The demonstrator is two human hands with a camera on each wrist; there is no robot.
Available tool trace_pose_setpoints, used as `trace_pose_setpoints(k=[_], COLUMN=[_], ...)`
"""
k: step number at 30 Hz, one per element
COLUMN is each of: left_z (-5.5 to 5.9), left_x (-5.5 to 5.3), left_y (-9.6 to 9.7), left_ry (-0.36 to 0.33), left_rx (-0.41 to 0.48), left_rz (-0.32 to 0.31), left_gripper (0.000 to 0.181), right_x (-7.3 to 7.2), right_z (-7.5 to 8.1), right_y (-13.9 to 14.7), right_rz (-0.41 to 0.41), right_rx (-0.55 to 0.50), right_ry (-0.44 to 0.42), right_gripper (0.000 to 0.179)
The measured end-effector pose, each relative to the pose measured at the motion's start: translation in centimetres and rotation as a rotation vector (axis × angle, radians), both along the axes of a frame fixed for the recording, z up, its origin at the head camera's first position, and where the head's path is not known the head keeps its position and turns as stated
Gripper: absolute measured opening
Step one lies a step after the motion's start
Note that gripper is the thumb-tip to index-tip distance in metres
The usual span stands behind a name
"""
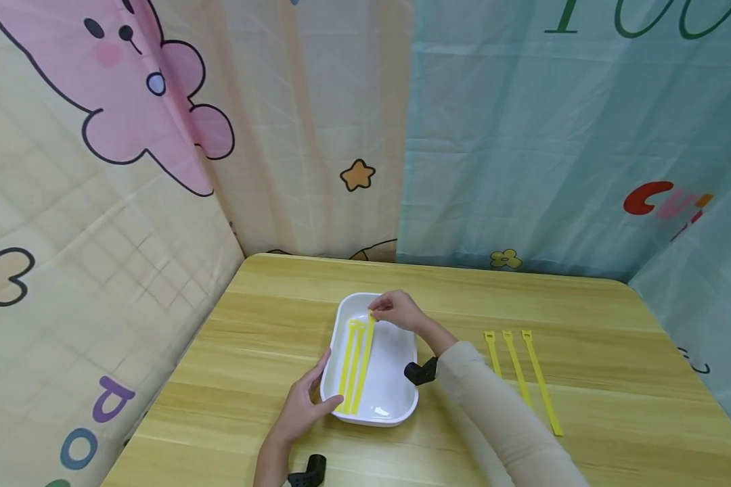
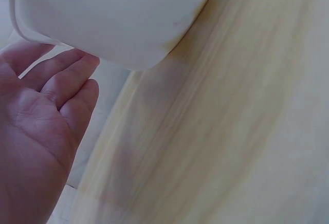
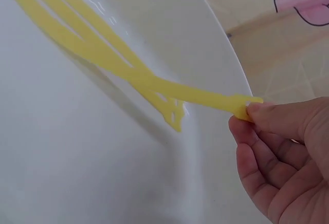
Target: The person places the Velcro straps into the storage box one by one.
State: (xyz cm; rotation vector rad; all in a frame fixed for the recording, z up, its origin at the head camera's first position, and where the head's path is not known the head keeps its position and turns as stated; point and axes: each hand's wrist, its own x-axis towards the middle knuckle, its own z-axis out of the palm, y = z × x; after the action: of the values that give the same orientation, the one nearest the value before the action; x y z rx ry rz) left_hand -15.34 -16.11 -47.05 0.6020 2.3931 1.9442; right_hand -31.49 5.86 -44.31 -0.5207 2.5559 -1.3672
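Observation:
A white tray [image 1: 386, 379] lies on the wooden table, with two yellow cable ties [image 1: 351, 358] flat along its left side. My right hand [image 1: 399, 311] pinches the slotted head of a third yellow cable tie [image 3: 200, 94] between thumb and index finger at the tray's far rim. That strap's head is raised; its body slants down over the other two. At the tray's left side, my left hand [image 1: 301, 402] holds the wall, thumb over the near left rim and fingers against the outside. The left wrist view shows those fingers [image 2: 72, 75] touching the tray's outer wall.
Three more yellow cable ties [image 1: 539, 379] lie side by side on the table [image 1: 615, 379] to the right of the tray, the leftmost partly behind my right sleeve [image 1: 499, 406]. Printed curtains [image 1: 317, 135] hang behind the table and at its sides.

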Motion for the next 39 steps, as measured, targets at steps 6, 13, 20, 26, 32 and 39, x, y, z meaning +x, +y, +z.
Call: trace_pose_setpoints(k=[6, 13, 20, 26, 32, 39], left_z=[0.06, 0.08, 0.11, 0.05, -0.01, 0.01], left_x=[0.01, 0.02, 0.01, -0.01, -0.04, -0.05], left_y=[-0.01, 0.07, 0.11, 0.08, 0.05, 0.08], left_ry=[-0.002, 0.008, 0.018, 0.025, 0.023, 0.015], left_rx=[-0.001, -0.011, -0.012, -0.004, -0.014, -0.016], left_rz=[0.000, 0.011, 0.020, 0.019, 0.023, 0.019], left_gripper=[0.072, 0.073, 0.073, 0.073, 0.073, 0.072], right_x=[-0.13, -0.36, -0.64, -0.66, -0.73, -0.85], right_z=[-0.36, -0.47, -0.61, -0.67, -0.79, -0.88], right_y=[-0.54, -0.70, -0.64, -0.71, -0.83, -0.89], right_rz=[-0.023, -0.055, -0.029, 0.004, 0.008, 0.018], right_rx=[0.005, 0.043, 0.106, 0.161, 0.202, 0.261], right_ry=[-0.003, -0.028, -0.005, 0.019, 0.029, 0.057], right_gripper=[0.012, 0.012, 0.012, 0.014, 0.015, 0.015])
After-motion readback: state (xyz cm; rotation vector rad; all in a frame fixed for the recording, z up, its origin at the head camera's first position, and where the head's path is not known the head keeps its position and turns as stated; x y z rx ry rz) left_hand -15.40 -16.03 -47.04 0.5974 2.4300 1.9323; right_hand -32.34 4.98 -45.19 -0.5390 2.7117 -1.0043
